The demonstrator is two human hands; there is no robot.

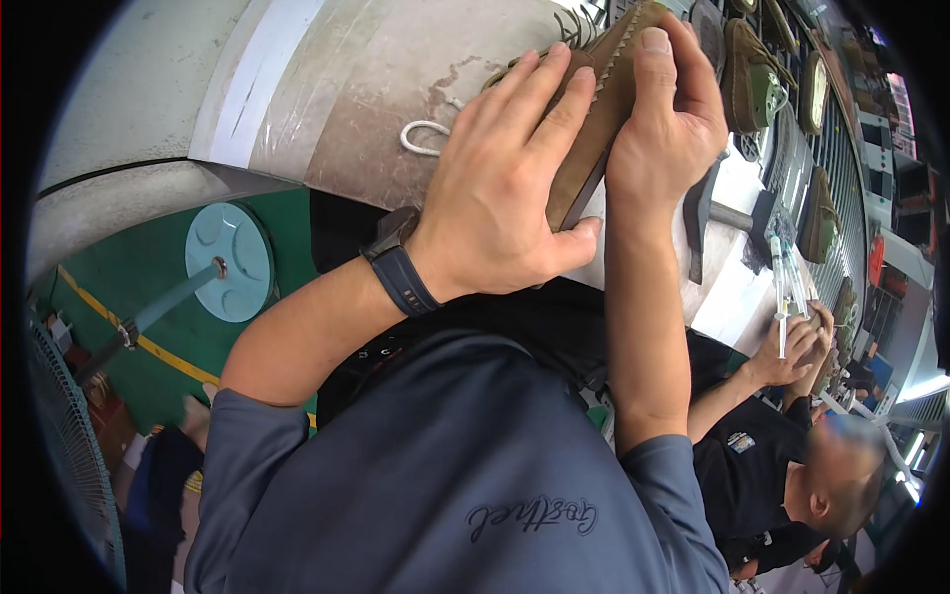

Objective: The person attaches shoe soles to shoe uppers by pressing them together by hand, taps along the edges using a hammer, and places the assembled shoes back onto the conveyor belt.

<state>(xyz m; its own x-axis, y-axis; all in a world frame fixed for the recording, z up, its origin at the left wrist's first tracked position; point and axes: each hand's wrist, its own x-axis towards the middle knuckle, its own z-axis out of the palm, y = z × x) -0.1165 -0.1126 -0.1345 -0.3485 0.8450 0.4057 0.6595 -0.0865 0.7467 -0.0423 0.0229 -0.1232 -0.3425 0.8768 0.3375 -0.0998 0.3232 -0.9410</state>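
Note:
A brown shoe (616,89) with a jagged, toothed edge along its side is held tilted over the workbench, its laces showing at the far end. My left hand (500,193) lies across its upper, fingers stretched over the side and thumb around the near end. Around the far right end, my right hand (668,134) has its thumb on top and its fingers bent behind. Part of the shoe is hidden under both hands. A white cord loop (424,139) rests on the bench beside my left hand.
Right of my hands lie a dark curved strip (699,228) and a hammer (734,216). Several shoes (749,74) stand along a conveyor. A co-worker's hands (787,351) hold slim syringe-like tubes (784,287). A round blue stool (230,262) is at lower left, near a fan (74,465).

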